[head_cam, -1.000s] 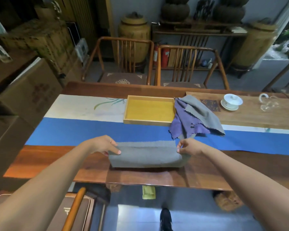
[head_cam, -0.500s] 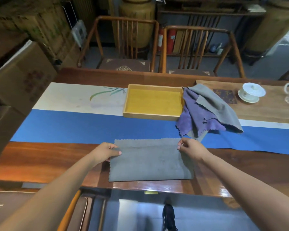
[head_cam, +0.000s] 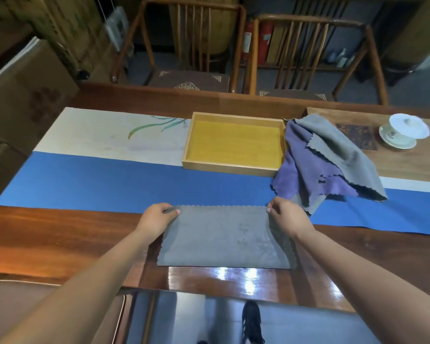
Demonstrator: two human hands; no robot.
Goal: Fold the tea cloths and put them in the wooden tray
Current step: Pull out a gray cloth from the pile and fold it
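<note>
A grey tea cloth lies flat as a folded rectangle on the wooden table, near its front edge. My left hand pinches its far left corner and my right hand pinches its far right corner. The wooden tray, with a yellow inside and nothing in it, stands behind the cloth on the table runner. Right of the tray lies a loose heap with a purple cloth and another grey cloth on top of it.
A blue and white table runner crosses the table. A white lidded cup on a saucer and a dark coaster sit at the far right. Two wooden chairs stand behind the table, cardboard boxes at the left.
The grey cloth has been laid flat on the table with its far edge brought forward over it; both hands stay on its far corners. The camera has tilted down and closer.
</note>
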